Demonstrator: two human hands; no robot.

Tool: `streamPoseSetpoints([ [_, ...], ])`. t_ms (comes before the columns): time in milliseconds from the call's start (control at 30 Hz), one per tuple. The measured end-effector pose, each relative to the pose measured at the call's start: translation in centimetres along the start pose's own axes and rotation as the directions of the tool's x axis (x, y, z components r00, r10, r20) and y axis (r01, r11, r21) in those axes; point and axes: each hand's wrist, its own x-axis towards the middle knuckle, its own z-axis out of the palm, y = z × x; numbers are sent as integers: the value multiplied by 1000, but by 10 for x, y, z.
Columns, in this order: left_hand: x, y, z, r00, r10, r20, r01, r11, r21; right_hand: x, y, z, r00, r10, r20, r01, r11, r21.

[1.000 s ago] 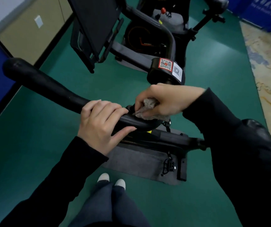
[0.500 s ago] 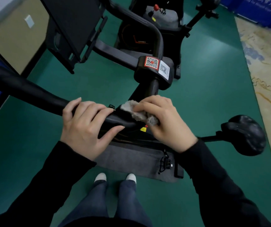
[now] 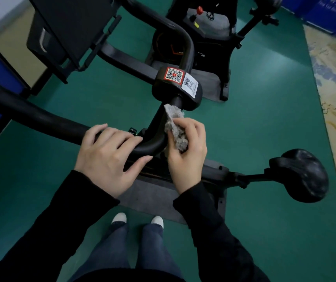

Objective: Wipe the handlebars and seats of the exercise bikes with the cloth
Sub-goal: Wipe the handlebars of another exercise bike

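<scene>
Cloth [image 3: 175, 127], grey and fluffy, sat bunched in the right hand [image 3: 187, 159], whose fingers curled round it and pressed it to the bend of the handlebar [image 3: 41, 119] below the stickered clamp [image 3: 176, 86]. The left hand [image 3: 108, 159] gripped the bar beside it, fingers close together. The cloth looked soft and light, best held wadded; the bar seemed rigid and smooth. The seat [image 3: 301, 176] stood to the right.
</scene>
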Motion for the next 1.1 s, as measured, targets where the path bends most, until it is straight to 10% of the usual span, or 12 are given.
streamPoseSetpoints([
  [900,6,15,0,998,-68,14,68,998,-9,17,23,0,999,33,6,-34,989,144],
  [1100,7,16,-1,996,-82,20,83,996,-23,43,23,6,954,297,32,-292,903,316],
])
